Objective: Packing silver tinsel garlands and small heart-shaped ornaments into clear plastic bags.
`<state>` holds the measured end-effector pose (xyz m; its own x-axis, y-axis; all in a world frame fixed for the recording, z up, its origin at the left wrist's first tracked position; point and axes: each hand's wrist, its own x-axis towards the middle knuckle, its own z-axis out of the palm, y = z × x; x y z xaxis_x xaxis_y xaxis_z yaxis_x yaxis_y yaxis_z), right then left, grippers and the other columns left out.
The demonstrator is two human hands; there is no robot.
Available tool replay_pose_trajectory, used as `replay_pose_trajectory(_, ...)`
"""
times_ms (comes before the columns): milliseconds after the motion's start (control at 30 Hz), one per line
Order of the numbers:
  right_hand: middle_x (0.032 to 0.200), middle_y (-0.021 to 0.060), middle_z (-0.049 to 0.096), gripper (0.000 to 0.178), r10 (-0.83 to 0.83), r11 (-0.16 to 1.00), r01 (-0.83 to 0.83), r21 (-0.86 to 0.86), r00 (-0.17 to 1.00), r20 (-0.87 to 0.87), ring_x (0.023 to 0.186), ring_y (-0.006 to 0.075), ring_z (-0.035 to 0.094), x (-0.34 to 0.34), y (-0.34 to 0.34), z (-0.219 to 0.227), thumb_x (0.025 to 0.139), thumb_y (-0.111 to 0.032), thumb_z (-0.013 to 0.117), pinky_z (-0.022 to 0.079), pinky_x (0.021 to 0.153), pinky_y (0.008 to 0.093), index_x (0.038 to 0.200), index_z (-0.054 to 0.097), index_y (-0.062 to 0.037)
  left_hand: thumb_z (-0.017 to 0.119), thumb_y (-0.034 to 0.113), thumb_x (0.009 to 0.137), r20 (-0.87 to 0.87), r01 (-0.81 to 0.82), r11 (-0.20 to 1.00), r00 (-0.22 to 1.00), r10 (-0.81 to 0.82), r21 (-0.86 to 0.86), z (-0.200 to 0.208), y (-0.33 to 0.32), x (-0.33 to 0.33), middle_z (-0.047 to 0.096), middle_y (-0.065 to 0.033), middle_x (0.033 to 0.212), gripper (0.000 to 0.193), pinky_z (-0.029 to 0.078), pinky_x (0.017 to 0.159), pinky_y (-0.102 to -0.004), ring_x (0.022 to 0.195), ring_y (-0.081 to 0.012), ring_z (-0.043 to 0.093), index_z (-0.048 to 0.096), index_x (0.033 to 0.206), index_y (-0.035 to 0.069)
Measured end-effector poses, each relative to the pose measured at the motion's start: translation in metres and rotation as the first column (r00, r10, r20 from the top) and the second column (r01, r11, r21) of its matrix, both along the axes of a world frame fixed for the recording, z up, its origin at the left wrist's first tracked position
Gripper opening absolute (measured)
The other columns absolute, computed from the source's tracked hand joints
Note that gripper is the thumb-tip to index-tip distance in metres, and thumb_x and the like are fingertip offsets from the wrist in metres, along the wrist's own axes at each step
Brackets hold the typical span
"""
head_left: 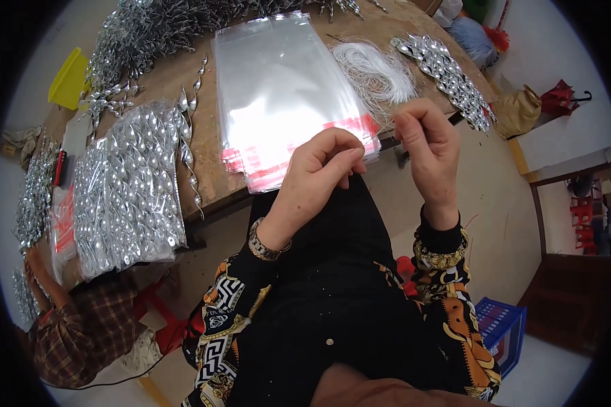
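Observation:
My left hand point(322, 166) is closed in a pinch just over the near end of a stack of clear plastic bags point(278, 74) with red-and-white edges. Off to its right, my right hand point(428, 146) is pinched too, raised in front of the table edge. Whatever the fingertips hold, perhaps something very thin, I cannot make out. A bundle of white string point(377, 71) lies right of the bags, beyond my right hand. At the table's right end rests a cluster of silver twisted ornaments point(448, 78).
Bagged silver twists point(129, 183) lie at the left, beside a loose silver strand point(189, 149). A silver heap point(153, 34) covers the far side, near a yellow basket point(68, 78). A co-worker in a plaid shirt point(88, 332) sits lower left. A blue crate point(499, 329) stands lower right.

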<state>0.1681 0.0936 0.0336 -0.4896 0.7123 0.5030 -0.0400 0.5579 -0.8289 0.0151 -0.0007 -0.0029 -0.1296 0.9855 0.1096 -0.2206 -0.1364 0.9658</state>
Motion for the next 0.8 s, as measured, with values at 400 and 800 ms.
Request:
replay_pose_trajectory(400,0.07,0.0052,0.055,0.007,-0.237,0.912,0.226,0.343,0.971,-0.011,0.061,0.0116,0.049,-0.007,0.009,-0.006,0.087,-0.003,0.06,0.039,0.055,0.0261,0.081,0.058,0.0002,0.054,0.005,0.091,-0.069,-0.006,0.993,0.997,0.014,0.12,0.004,-0.007,-0.003,0.054,0.0022,0.069,0.01,0.033,0.052,-0.018,0.058,-0.0032,0.043,0.062,0.092,-0.001)
replay_pose_trajectory(800,0.073,-0.0021,0.05,0.009,-0.309,0.906,0.301,0.296,0.951,-0.023,0.066,0.0043,0.042,0.0,0.03,-0.013,0.092,-0.005,0.057,0.035,0.058,0.02,0.084,0.056,0.0001,0.053,0.004,0.092,0.0,0.062,0.995,0.998,-0.062,0.082,0.007,-0.008,-0.006,0.054,0.0009,0.07,0.01,0.034,0.052,-0.0181,0.057,-0.0041,0.043,0.061,0.091,-0.002)
